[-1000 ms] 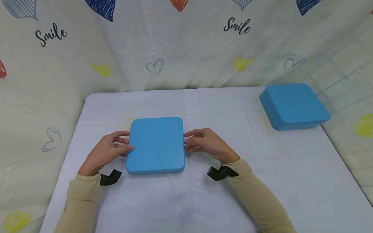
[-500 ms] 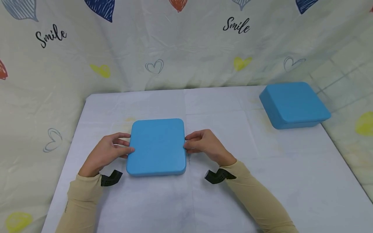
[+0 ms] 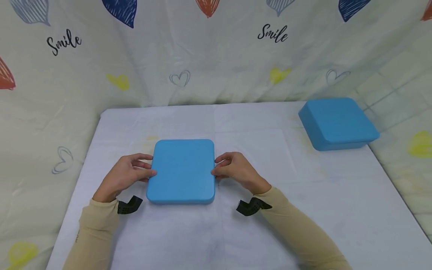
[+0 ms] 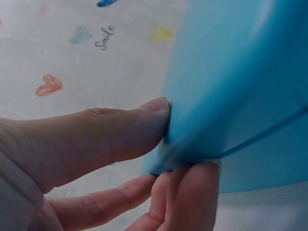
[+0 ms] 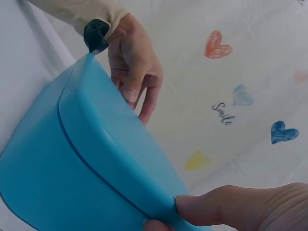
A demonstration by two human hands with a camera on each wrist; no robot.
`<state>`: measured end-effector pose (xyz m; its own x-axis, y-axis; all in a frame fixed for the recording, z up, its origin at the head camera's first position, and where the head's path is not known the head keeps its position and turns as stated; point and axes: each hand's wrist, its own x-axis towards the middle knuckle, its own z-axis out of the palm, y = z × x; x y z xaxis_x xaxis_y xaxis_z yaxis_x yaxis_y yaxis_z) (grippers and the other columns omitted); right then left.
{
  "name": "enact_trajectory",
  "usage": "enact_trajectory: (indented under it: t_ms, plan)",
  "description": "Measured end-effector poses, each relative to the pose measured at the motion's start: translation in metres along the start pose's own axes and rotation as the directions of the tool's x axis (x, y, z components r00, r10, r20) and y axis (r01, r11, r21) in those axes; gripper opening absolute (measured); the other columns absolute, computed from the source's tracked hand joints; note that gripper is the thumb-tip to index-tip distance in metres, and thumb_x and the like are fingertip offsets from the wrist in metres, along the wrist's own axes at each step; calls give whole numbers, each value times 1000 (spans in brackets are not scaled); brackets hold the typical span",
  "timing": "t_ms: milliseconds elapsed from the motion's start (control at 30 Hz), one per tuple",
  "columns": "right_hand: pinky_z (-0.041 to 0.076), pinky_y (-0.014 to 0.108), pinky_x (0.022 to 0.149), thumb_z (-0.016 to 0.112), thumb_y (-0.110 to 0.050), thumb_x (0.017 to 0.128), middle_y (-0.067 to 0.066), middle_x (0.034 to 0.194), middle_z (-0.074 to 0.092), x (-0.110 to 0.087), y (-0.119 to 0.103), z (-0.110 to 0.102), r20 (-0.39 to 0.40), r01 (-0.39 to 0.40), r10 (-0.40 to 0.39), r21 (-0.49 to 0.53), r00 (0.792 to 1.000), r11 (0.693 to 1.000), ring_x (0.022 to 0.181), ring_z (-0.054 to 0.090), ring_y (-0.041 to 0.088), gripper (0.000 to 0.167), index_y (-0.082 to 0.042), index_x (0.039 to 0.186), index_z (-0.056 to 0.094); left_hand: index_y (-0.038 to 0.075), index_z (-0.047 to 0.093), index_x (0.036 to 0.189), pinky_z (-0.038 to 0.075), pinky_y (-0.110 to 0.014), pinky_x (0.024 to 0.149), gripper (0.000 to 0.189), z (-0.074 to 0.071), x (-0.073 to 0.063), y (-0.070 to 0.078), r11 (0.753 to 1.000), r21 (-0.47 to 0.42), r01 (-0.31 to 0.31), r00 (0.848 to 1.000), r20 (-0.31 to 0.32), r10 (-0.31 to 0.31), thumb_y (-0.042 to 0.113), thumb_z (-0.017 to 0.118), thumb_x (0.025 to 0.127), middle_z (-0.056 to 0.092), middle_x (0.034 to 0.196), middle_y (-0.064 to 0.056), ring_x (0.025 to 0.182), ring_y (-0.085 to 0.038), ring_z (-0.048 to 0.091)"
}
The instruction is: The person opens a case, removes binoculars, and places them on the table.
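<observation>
Pinching the blue box [image 3: 181, 171] at its left edge, the left hand [image 3: 126, 172] sets its thumb on the rim of the lid [image 5: 106, 130], with a fingertip by the seam [image 4: 262, 133] below. The right hand [image 3: 239, 170] pinches the right edge likewise, thumb on the rim and a fingertip lower down. The box sits lid up on the white table [image 3: 270, 232], left of its middle. Its near and far edges run left to right before the person, and its sides point away toward the printed sheet [image 3: 216, 52] behind (the top looks close to square, so a long axis is hard to pick out). A second box [image 3: 339, 122], also blue, lies at the table's far right corner, well apart from the hands, its sides slanting leftward as they recede.
</observation>
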<state>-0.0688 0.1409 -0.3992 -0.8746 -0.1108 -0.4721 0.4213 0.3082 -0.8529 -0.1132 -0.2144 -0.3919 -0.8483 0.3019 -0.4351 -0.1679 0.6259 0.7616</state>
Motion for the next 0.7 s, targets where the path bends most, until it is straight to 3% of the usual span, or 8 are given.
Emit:
enact_trajectory:
  t_ms: [167,300,533,700]
  plan:
    - [61,32,84,83,-15,83,7,95,74,0,-2,1,-10,-12,11,-14,1000,1000,81,77,18,41,-5,119,67,11,52,148,53,-46,100,71,1,-1,2,1000,13,28,1000,14,-28,38,81,89,67,133,-20,89,-18,78]
    - [60,32,88,83,-14,83,8,96,75,-1,-3,0,-3,-19,19,1,1000,1000,81,78,18,40,-4,118,67,7,51,148,55,-45,100,72,1,0,2,998,-28,54,998,40,-53,34,82,89,66,132,-20,89,-18,78]
    - [60,31,90,81,-14,85,8,97,75,0,0,-1,22,-35,34,38,999,999,81,77,17,37,-2,117,67,0,49,146,63,-36,86,71,2,3,5,994,-81,69,996,55,-64,28,83,89,68,124,-20,84,-18,76]
    - [61,30,87,80,-12,85,8,93,76,0,1,0,53,-48,45,71,998,996,80,76,18,36,-1,116,66,-1,49,143,63,-34,84,70,1,0,5,992,-85,91,994,70,-85,27,83,89,69,120,-18,83,-18,76]
